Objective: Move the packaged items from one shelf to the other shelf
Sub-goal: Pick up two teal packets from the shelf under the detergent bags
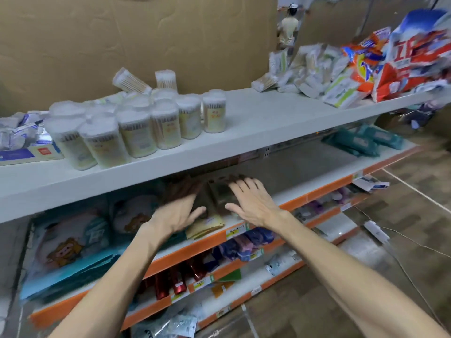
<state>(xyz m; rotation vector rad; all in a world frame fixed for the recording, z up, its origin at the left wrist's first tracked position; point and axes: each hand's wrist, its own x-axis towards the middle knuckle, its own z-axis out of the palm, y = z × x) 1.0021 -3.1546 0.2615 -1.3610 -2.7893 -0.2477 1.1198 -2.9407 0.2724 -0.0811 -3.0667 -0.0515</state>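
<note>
Both my hands reach under the white top shelf (244, 123) toward a stack of flat brown-and-tan packets (214, 198) on the second shelf (317, 189). My left hand (178, 213) hovers over the stack's left side, fingers spread and blurred. My right hand (251, 203) lies over the stack's right side, fingers apart. Neither hand grips a packet. Teal wipe packs (363, 142) lie at the far right of the second shelf. On the top shelf stand several clear tubs of cotton swabs (136, 128), and white packets (307, 71) are piled to the right.
Orange and red detergent bags (390, 64) are heaped at the top shelf's right end. Cartoon-print packs (73, 240) fill the second shelf's left. Lower orange-edged shelves hold red bottles (178, 279) and purple items. A white power strip (375, 230) with cables lies on the floor. Cardboard backs the shelving.
</note>
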